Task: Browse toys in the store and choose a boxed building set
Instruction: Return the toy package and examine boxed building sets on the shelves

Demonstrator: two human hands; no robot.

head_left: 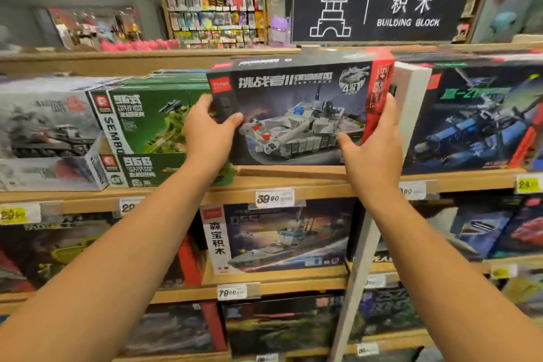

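A dark boxed building set [296,109] with a grey tank on its front and a red right end stands on the top wooden shelf [293,182]. My left hand [207,129] grips its left end, thumb on the front face. My right hand [374,141] grips its right end, thumb on the front and fingers round the red side. The box is upright and faces me, its lower edge at the shelf board.
Green tank boxes [147,126] and a grey box [47,126] stand left, a blue helicopter box [476,120] right. A white upright divider [382,214] runs beside my right hand. Lower shelves hold more boxes [282,235] and price tags [274,197]. A "Building Block" sign [382,6] hangs above.
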